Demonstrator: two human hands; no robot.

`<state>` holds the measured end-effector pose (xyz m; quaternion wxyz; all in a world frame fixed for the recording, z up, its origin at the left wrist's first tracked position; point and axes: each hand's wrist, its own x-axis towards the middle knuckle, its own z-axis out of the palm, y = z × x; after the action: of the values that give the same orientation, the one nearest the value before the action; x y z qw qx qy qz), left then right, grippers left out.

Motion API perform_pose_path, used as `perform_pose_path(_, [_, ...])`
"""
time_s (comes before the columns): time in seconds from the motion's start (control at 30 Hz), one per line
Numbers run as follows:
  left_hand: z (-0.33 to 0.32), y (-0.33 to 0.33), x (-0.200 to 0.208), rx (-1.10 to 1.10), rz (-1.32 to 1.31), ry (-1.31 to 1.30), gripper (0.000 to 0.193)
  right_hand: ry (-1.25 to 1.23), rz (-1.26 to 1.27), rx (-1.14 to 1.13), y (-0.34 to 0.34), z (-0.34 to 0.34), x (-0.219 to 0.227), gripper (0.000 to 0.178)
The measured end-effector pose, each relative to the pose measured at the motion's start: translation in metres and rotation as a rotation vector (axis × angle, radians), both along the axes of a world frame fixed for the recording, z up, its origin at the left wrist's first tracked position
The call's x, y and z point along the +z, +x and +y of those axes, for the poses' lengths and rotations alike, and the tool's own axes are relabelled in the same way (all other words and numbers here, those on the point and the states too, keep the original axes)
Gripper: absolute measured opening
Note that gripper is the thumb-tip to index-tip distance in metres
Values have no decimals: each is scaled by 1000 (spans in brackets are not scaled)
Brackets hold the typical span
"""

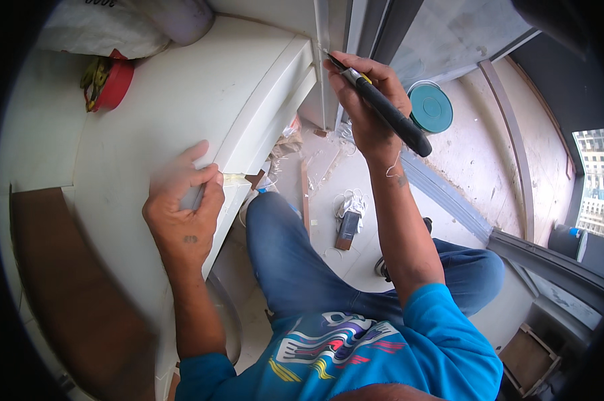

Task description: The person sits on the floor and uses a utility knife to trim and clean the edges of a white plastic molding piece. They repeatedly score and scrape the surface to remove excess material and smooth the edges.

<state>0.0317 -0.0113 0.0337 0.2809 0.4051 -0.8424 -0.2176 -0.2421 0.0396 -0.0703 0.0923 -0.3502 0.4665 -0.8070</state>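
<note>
My right hand [372, 100] is raised by a vertical door frame [329, 73], closed around a utility knife [385, 110] with a black handle and a small yellow part. The knife's tip points up and left, at the edge of the frame; whether it touches is too small to tell. Over the white countertop [148, 100], close to its cut corner, my left hand [185, 190] has its thumb and index fingertip together in a pinch. Anything between those fingertips is too small to make out, and the other fingers are partly blurred.
A red tape roll [115, 83] and a white sack [101, 30] lie on the countertop, with a brown board [68, 281] nearer me. Beyond my right hand stands a teal-lidded bucket [430, 107]. Scraps and a dark block with white cord [347, 227] litter the floor.
</note>
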Motion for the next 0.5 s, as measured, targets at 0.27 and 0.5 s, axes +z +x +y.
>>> perform_pose_path(0.27, [-11,3,-3,-90,21,-93,17,154,270,-164,-3,-13,4,25])
perform_pose_path(0.5, [-8,6,-2,-96,17,-8,19,235,363,-275,-6,-10,5,27])
